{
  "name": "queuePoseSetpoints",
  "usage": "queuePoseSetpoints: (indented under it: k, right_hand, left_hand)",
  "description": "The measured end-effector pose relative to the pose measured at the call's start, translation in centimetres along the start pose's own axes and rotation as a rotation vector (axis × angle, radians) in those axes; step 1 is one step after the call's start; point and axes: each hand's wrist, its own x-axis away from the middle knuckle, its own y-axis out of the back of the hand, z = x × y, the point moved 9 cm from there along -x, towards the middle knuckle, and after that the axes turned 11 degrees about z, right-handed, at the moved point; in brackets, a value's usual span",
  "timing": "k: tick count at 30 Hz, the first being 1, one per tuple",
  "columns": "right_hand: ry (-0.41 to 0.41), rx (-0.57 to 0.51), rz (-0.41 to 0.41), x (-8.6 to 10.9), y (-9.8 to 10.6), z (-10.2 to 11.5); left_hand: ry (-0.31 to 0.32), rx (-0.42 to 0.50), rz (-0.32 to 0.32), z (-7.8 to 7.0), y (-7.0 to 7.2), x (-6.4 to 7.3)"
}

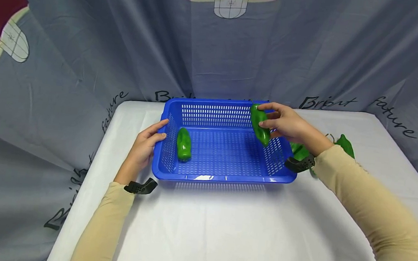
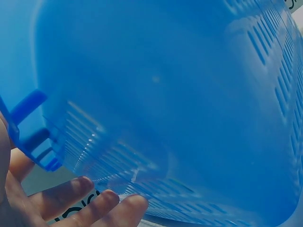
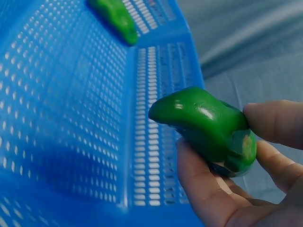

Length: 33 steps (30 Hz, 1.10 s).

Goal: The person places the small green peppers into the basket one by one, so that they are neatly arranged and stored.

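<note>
A green pepper (image 1: 259,125) is pinched between the thumb and fingers of my right hand (image 1: 282,121), above the right side of a blue plastic basket (image 1: 223,180). In the right wrist view the held pepper (image 3: 203,123) is apart from the basket floor. My left hand (image 1: 144,147) grips the basket's left rim, with thumb and index finger over the edge. Its other fingers (image 2: 106,203) show outside the basket wall in the left wrist view. Another green pepper (image 1: 184,145) lies inside the basket, near its left wall.
More green peppers (image 1: 345,145) lie on the white-covered table (image 1: 240,234) to the right of the basket, partly hidden by my right forearm. Grey printed curtains (image 1: 146,36) hang behind and beside the table.
</note>
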Motion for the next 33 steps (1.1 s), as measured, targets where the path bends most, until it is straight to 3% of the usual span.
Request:
queuePoseSetpoints:
  k: [19,33]
  right_hand:
    - [-0.029,-0.044,0.109,-5.7,-8.1,0.5]
    - [-0.051,-0.097,0.114,-8.0,-10.4,1.0]
  left_hand:
    - [0.008,-0.019,0.0,0.2,0.3,-0.1]
    - [-0.004,-0.032,-0.001,0.1,0.3,-0.4]
